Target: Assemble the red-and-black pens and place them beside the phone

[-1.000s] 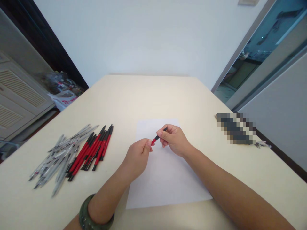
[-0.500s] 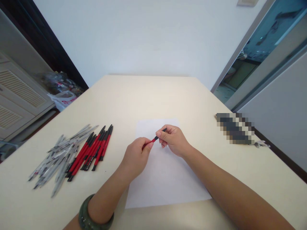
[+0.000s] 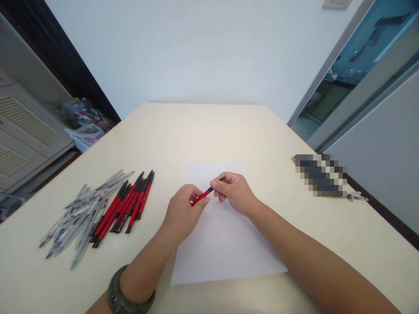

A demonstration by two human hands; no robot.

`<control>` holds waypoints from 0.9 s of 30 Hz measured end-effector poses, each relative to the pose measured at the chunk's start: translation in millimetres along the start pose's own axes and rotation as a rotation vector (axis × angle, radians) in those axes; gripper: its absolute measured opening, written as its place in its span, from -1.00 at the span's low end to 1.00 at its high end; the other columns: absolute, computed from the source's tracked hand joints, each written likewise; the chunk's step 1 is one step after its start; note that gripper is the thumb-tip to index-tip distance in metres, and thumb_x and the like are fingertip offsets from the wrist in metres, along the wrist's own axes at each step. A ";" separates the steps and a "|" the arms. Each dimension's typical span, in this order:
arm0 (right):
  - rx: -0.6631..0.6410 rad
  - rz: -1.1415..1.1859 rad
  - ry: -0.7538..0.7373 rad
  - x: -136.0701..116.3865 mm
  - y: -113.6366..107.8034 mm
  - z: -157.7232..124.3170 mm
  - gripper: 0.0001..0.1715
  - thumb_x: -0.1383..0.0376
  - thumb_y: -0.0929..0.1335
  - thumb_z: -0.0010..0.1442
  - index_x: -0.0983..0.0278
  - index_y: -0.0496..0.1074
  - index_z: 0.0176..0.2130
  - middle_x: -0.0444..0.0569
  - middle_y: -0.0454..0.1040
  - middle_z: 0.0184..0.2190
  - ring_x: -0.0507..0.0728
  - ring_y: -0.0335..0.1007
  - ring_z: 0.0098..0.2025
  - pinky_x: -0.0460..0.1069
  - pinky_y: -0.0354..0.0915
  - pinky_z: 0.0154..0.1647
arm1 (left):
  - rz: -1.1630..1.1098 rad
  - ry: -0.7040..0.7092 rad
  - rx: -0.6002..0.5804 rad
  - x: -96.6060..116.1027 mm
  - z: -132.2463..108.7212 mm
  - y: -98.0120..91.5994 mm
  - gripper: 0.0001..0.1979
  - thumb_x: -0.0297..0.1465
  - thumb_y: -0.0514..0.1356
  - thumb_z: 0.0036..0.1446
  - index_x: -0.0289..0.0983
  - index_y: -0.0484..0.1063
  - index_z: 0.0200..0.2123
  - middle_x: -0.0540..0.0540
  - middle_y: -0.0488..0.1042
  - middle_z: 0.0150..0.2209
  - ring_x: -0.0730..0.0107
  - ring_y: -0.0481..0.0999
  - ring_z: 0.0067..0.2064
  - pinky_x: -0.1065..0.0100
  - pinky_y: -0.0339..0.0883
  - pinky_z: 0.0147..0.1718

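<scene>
A red pen with a black cap (image 3: pixel 203 195) is held between both hands above a white sheet of paper (image 3: pixel 222 244). My left hand (image 3: pixel 182 213) is closed round the red barrel. My right hand (image 3: pixel 235 191) pinches the black cap end with its fingertips. To the left lie a row of red and black pens (image 3: pixel 126 205) and a loose heap of clear pens (image 3: pixel 77 216), apart from both hands.
The cream table (image 3: pixel 209 131) stretches to a white wall at the back. A blurred dark object (image 3: pixel 321 175) lies near the table's right edge. A green bangle (image 3: pixel 114 294) circles my left wrist. A white cabinet and bags stand off the table at left.
Both hands have shifted slightly left with the pen. More of the red barrel now shows between the hands than a second ago.
</scene>
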State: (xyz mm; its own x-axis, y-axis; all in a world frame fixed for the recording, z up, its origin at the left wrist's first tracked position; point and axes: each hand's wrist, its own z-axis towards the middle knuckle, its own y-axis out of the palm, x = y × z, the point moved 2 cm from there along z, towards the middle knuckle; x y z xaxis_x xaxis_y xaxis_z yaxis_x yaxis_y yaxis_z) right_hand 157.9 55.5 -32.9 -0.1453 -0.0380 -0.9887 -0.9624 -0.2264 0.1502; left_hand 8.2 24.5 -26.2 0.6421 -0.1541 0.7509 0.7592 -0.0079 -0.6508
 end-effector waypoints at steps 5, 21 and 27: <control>0.010 -0.006 0.001 0.8 0.3 0.0 -0.67 0.12 0.38 -0.11 0.35 0.33 -0.49 -0.14 0.35 -0.67 -0.08 0.16 -0.70 -0.14 0.14 -0.69 | -0.160 -0.058 -0.160 -0.1 -0.8 3.3 -0.64 -0.16 -0.10 0.10 -0.27 0.36 -0.33 -0.01 0.39 -0.50 0.44 0.32 -0.55 0.41 0.16 -0.55; 0.035 -0.001 0.018 -0.5 0.2 0.0 -0.65 0.10 0.39 -0.14 0.32 0.27 -0.56 -0.21 0.28 -0.75 -0.08 0.11 -0.75 -0.14 0.06 -0.74 | -0.098 0.047 -0.253 6.4 -2.4 2.9 -0.68 -0.22 -0.06 0.09 -0.26 0.37 -0.49 0.06 0.29 -0.63 0.48 0.28 -0.57 0.45 0.10 -0.58; 0.118 0.035 0.052 0.7 2.8 -1.0 -0.62 0.08 0.38 -0.13 0.29 0.19 -0.59 -0.25 0.20 -0.78 -0.08 0.05 -0.76 -0.13 0.07 -0.76 | 0.342 0.205 0.017 12.0 -2.8 -2.4 -0.74 -0.27 -0.02 0.09 -0.23 0.41 -0.43 -0.02 0.39 -0.50 0.39 0.32 -0.42 0.39 0.07 -0.45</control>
State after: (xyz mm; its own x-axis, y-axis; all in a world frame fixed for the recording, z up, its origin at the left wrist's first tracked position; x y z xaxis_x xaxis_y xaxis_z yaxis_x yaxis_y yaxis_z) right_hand 155.3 53.8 -33.1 -0.1702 -0.0946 -0.9809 -0.9777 -0.1080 0.1800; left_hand 13.8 19.9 -16.0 0.8248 -0.3392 0.4523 0.5082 0.0941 -0.8561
